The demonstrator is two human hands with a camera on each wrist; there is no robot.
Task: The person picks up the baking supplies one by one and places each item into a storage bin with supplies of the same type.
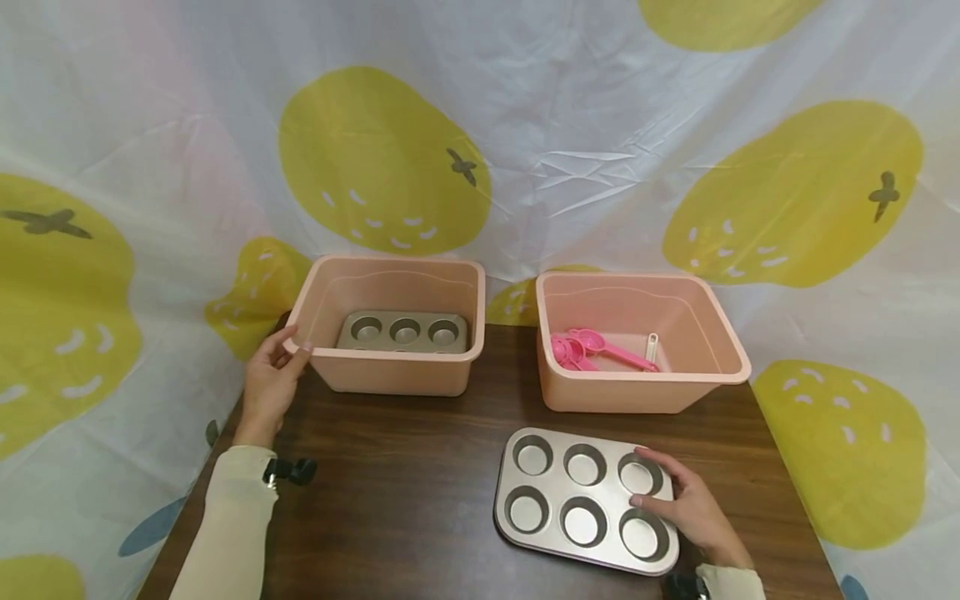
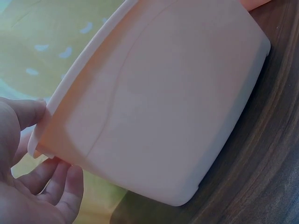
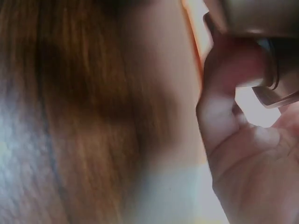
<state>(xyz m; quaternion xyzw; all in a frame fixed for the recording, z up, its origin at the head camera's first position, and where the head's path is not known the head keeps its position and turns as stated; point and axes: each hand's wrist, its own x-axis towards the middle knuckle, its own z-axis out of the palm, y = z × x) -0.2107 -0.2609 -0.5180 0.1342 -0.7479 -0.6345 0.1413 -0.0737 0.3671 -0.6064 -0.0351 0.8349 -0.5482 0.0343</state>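
My left hand (image 1: 272, 385) grips the left corner of a peach plastic bin (image 1: 397, 372), thumb on the rim and other fingers curled below it. The left wrist view shows the bin's outer wall (image 2: 154, 102) close up. Inside that bin lies a muffin tin (image 1: 405, 331), its front part hidden by the front wall. With my right hand (image 1: 693, 508) I hold a second muffin tin (image 1: 553, 498), six-cupped and metallic, by its right short edge. In the right wrist view the curled fingers (image 3: 233, 70) are against the tin's underside cups (image 3: 280, 93), partly blurred.
A second peach bin (image 1: 622, 396) stands back right, with pink measuring spoons (image 1: 588, 343) and a small whitish handled item (image 1: 651, 348) in it. Both bins are on a dark wooden table (image 1: 375, 483). A lemon-printed cloth (image 1: 555, 150) hangs behind and at the sides.
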